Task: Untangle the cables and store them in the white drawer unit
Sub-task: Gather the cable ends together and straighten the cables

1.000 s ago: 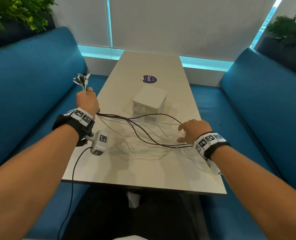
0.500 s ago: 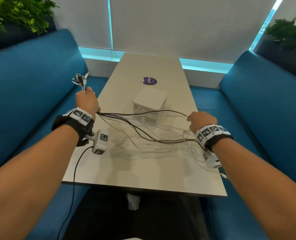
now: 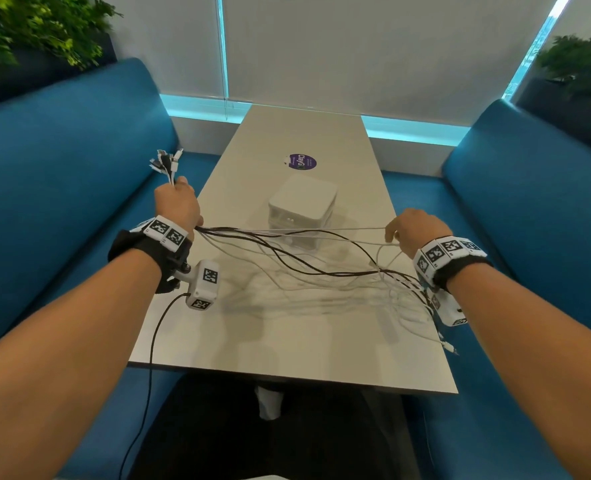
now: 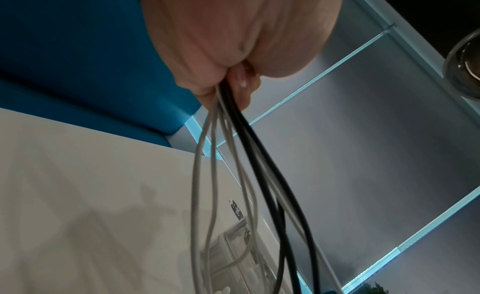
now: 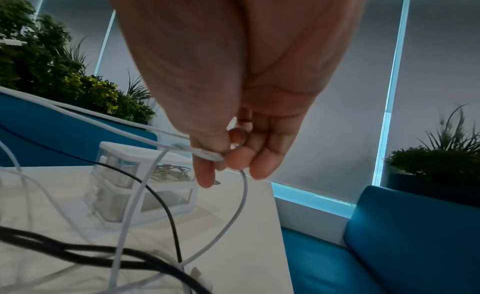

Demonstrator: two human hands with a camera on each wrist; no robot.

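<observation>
1. You are early in the job; the cables [image 3: 307, 268] remain a crossed mix of white and black strands, strung between your hands and sagging onto the worktop [image 3: 287, 341]; a coiled cable seems to lie in the upper drawer of the white drawer unit [image 3: 302, 211], standing mid-worktop beyond the strands.
2. Your left hand [image 3: 178, 206] is clenched round the bundle, plug ends [image 3: 165, 162] fanning above the fist.
3. Your right hand [image 5: 228, 154] pinches a single white cable [image 5: 207, 154] between thumb and fingertips, raised near the worktop's right edge.

Two hands [image 3: 178, 206] [image 3: 413, 228], one drawer unit [image 3: 302, 206]
</observation>
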